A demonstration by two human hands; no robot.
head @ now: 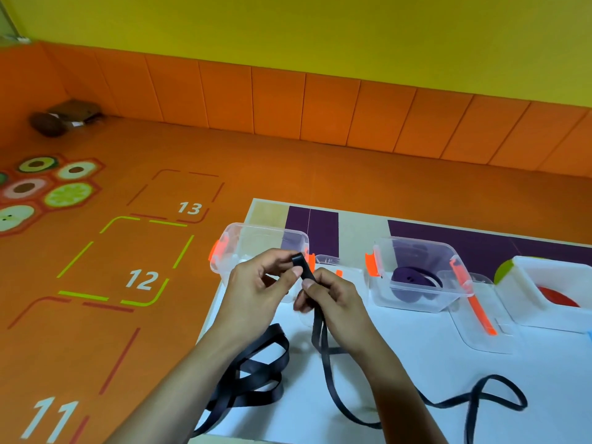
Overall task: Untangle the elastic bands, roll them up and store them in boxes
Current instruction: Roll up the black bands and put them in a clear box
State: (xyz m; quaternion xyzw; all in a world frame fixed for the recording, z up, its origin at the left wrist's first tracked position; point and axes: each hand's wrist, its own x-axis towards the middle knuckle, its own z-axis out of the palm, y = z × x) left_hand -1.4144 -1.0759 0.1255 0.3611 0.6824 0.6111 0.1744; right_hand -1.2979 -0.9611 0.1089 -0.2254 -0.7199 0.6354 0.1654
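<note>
Black band (302, 265), end being pinched by left hand (256, 285) and right hand (334, 301) fingers; keeping first turns tight and flat seems advisable

Black band (256, 373), purple roll (413, 280), orange floor (288, 161)

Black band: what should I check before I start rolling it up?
1. Grip on the end: ok; left hand and right hand both pinch the black band.
2. Band untangled: not ok; its loops still cross on the table.
3. Empty box open: ok; no lid on it.
4. Empty box close by: ok; it stands just behind the hands.
5. Band free of twists along its length: cannot tell.
</note>
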